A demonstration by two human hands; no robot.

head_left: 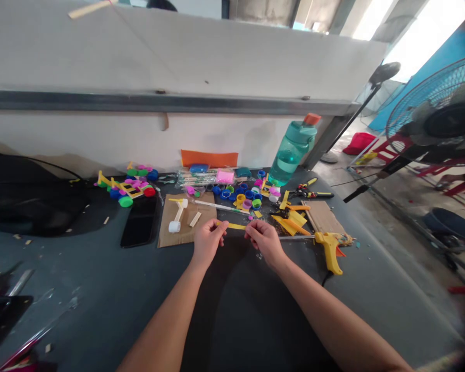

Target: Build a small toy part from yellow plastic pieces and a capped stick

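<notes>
Both hands hold a thin yellow strip (pixel 236 226) level above the dark tabletop. My left hand (pixel 209 242) pinches its left end and my right hand (pixel 264 240) its right end. Just left of them lies a piece of brown cardboard (pixel 166 238), bearing white bottle caps (pixel 174 227) joined to small sticks and a loose short wooden piece (pixel 195 219). Beyond the hands are several bottle caps (pixel 240 198) in blue, green, yellow and purple. Yellow and orange paper pieces (pixel 292 221) lie right of my right hand, near a yellow glue gun (pixel 328 252).
A teal water bottle (pixel 289 155) stands at the back right, near pliers (pixel 313 195). At the left are a black phone (pixel 139 223), colourful cap-and-stick assemblies (pixel 129 187) and a black bag (pixel 34 199). A white partition (pixel 147 57) rises behind; a fan (pixel 449 119) stands beyond the table's right edge.
</notes>
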